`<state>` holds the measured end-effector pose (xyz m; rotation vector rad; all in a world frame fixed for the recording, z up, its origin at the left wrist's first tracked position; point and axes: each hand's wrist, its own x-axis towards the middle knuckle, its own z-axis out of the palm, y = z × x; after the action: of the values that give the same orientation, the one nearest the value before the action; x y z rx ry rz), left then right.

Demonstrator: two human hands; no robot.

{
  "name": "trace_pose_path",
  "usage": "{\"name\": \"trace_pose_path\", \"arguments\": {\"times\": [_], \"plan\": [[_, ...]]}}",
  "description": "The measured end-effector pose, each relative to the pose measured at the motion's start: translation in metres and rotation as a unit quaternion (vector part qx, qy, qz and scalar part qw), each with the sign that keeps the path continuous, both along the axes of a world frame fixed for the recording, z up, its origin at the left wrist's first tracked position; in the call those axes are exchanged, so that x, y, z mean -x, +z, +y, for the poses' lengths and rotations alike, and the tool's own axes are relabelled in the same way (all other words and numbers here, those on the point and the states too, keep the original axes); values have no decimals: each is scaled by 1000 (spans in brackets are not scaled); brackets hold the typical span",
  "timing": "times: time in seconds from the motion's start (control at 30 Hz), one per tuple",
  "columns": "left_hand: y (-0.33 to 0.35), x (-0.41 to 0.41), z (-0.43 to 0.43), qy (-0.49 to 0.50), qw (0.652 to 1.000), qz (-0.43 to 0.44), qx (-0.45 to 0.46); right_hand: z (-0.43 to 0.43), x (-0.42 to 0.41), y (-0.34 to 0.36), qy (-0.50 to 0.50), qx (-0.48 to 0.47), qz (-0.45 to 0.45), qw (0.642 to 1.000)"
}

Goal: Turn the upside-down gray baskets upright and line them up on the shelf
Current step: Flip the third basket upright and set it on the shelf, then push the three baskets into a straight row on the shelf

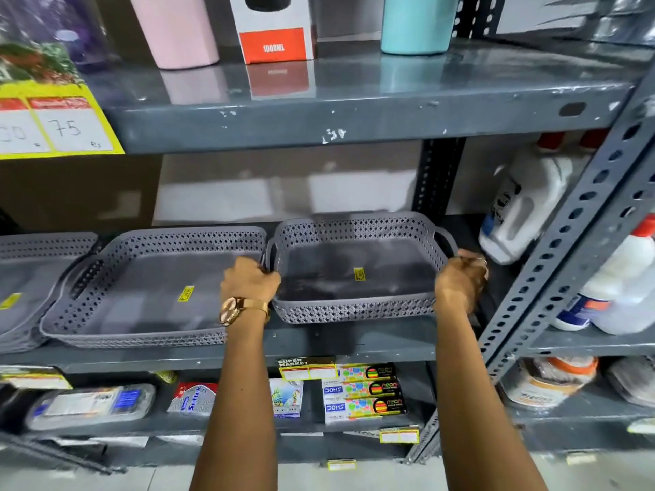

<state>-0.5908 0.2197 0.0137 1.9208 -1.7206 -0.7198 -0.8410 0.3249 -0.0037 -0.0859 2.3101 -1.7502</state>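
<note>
Gray basket (358,267) upright on shelf (319,345), right of second upright basket (149,288); left hand (250,281) and right hand (460,278) grip its side handles. Below shelf: "SUPER MARKET" tag (306,367), "neon"/"DOMS" boxes (365,391).

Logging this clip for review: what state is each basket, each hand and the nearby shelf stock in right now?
Right basket: upright, gripped at both side handles.
Middle basket: upright, on the shelf, untouched.
Left basket: cut off by the frame edge, orientation unclear.
Left hand: fingers closed on the right basket's left handle.
Right hand: fingers closed on its right handle.
White jug: leaning, cap on.
</note>
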Motion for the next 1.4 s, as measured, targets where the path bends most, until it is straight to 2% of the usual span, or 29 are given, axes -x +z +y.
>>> {"name": "trace_pose_path", "arguments": {"times": [0.1,0.2,0.3,0.4,0.57,0.63,0.7,0.77,0.87,0.97,1.03,1.17,1.3,1.4], "plan": [[-6,0,6,-7,994,-110,-2,10,-8,-11,49,-113,59,991],[-11,-2,11,-17,986,-163,-9,13,-15,-17,84,-192,124,970],[-13,-6,11,-20,986,-168,15,10,-25,-21,105,-256,167,946],[-11,-16,11,-42,989,-138,44,5,-41,-22,150,-317,234,907],[-5,-55,8,-77,978,-108,161,-21,-101,-12,250,-292,368,847],[-7,-81,2,-80,967,-133,203,-30,-130,-8,315,-283,333,843],[-10,-118,-7,-52,967,-140,208,-37,-159,-6,361,-271,284,846],[-15,-164,-19,-24,976,-139,167,-46,-190,-5,382,-273,260,844],[-22,-235,-46,-16,978,-200,55,-63,-232,-5,402,-301,226,835],[-25,-292,-72,-2,978,-208,10,-80,-259,-7,392,-336,201,832],[-27,-318,-88,9,983,-182,-7,-89,-267,-8,377,-351,193,835],[-25,-339,-117,-48,987,-134,-67,-100,-276,-8,339,-367,184,846],[-31,-348,-132,-139,977,-155,-52,-103,-287,-10,312,-389,186,846],[-32,-352,-127,-161,974,-156,-18,-102,-290,-15,298,-401,200,843]]}}
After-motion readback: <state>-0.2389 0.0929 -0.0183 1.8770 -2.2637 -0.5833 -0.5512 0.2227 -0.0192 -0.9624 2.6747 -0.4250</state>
